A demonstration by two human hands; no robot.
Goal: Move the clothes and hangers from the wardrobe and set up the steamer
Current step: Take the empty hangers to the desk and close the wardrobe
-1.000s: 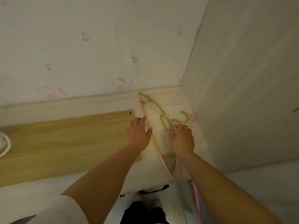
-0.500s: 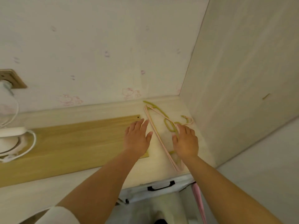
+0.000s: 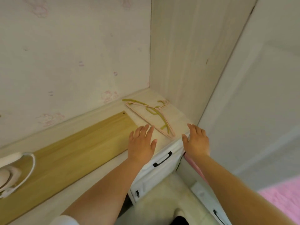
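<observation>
Two hangers lie stacked flat in the far right corner of a pale desk top [image 3: 177, 117]: a pink hanger [image 3: 136, 112] and an olive-green hanger [image 3: 163, 118] across it. My left hand [image 3: 142, 143] hovers with straight fingers just in front of the hangers, holding nothing. My right hand [image 3: 196, 141] is spread over the desk's right front corner, apart from the hangers, also empty. A white steamer [image 3: 9, 174] with its looped cord [image 3: 30, 172] stands at the left edge, partly cut off.
A yellow wooden board [image 3: 78, 146] lies along the desk. A tall wardrobe side panel [image 3: 186, 54] closes the right. White drawers with black handles [image 3: 163, 159] sit below the desk. Pink bedding [image 3: 282, 202] shows at the lower right.
Both hands have drawn back from the hangers towards the desk's front edge. The hangers stay lying in the corner. The view has pulled back and turned right.
</observation>
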